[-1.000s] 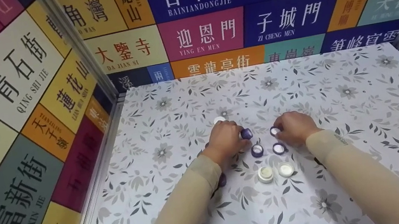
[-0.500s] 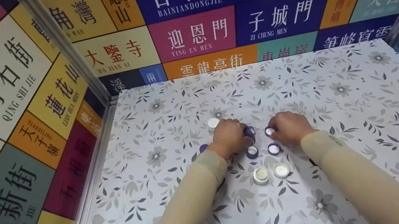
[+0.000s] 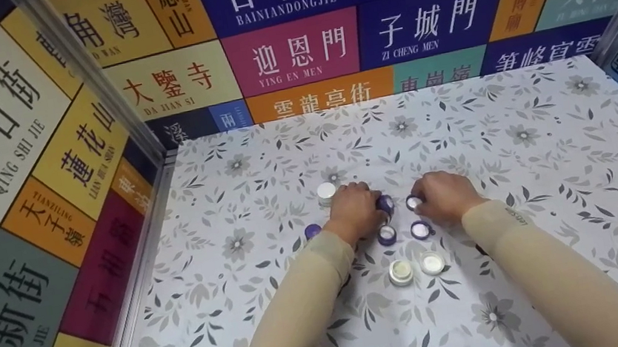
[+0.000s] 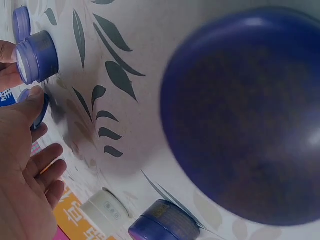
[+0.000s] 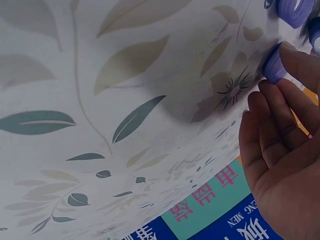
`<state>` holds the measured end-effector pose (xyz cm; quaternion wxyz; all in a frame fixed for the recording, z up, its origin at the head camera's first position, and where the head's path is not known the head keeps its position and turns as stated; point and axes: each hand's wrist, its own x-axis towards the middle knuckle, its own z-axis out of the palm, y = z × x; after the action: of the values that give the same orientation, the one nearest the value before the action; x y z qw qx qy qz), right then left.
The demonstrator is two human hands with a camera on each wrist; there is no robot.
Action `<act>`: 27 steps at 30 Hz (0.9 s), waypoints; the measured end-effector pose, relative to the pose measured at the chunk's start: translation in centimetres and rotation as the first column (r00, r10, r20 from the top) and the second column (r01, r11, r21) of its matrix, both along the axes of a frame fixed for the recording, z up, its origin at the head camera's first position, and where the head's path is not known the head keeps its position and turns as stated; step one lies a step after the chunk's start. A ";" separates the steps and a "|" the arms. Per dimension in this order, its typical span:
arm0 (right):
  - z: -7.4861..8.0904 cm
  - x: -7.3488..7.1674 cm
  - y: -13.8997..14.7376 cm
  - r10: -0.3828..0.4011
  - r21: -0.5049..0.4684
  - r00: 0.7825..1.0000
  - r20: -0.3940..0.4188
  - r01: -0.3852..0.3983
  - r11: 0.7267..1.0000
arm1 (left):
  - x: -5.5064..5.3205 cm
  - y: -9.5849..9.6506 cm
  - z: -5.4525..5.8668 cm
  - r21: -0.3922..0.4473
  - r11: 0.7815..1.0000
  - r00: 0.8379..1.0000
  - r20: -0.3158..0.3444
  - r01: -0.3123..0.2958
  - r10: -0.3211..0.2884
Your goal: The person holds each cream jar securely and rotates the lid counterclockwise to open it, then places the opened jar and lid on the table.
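In the head view my left hand [image 3: 356,209] pinches a small purple jar [image 3: 385,205], tilted, between thumb and fingers. Facing it, my right hand [image 3: 445,196] holds a purple lid [image 3: 413,202] with its pale inside toward the head camera. The right wrist view shows thumb and fingertips on that purple lid [image 5: 274,64]. Just in front of the hands stand an open purple jar [image 3: 387,235] and a second purple lid [image 3: 421,230]. Nearer the body are an open white jar [image 3: 401,272] and a white lid [image 3: 432,263].
Beyond my left wrist stand a white jar [image 3: 326,193] and a purple-topped jar [image 3: 313,231]. A large purple round top [image 4: 245,115] fills the right of the left wrist view. A flower-print sheet covers the table [image 3: 273,179]; panels [image 3: 297,53] wall it behind and at the sides.
My left hand has brought its purple jar slightly right, behind the open purple jar. My right hand keeps its place with the lid. The head view has drifted a little.
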<state>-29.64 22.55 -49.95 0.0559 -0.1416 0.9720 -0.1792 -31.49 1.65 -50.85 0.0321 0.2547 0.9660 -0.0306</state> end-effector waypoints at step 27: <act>-0.3 -0.2 0.0 -0.023 -0.006 1.000 0.013 0.023 1.000 | 0.2 -0.4 -1.0 -0.004 1.000 0.998 0.053 -0.028 0.028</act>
<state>-29.82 22.57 -50.29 0.0596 -0.1297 0.9726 -0.1837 -31.30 1.25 -51.85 0.0587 0.2417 0.9683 -0.0246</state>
